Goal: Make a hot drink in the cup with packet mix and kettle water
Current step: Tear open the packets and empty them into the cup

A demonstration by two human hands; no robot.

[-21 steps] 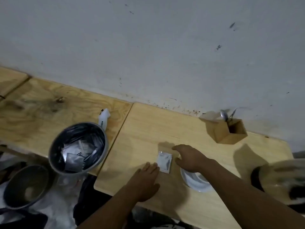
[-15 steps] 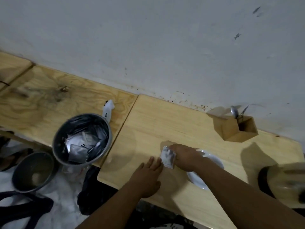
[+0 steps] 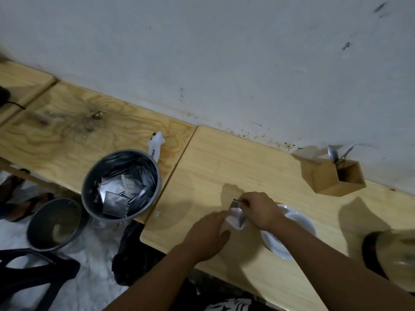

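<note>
Packet (image 3: pixel 235 217) of drink mix is up off the light wooden table (image 3: pixel 224 167), pinched at its top edge by the right hand (image 3: pixel 260 209), fingers closed tight on it. It's a small silvery-white sachet, a bit blurred, hanging tilted right between both hands. The left hand (image 3: pixel 206 236) is just beside it with the fingers stretched out toward its lower left side; can't really tell if they're actually gripping it or only touching, too much blur there.

Right behind the right wrist sits the white cup (image 3: pixel 298 221) on a white saucer (image 3: pixel 272 243), close to the near edge of the table. Farther right, cut off by the frame edge, is what looks like the kettle (image 3: pixel 395 254), dark base and pale body.

Back by the wall there's a little wooden holder (image 3: pixel 332 178) with a couple of spoons (image 3: pixel 333 153) sticking out. Off to the left, a metal bucket (image 3: pixel 122 182) full of silvery packets sits on the edge of another wooden board, with a crumpled white wrapper (image 3: pixel 156 144) behind it. A second, smaller metal pot (image 3: pixel 55 223) sits lower down on the floor.
</note>
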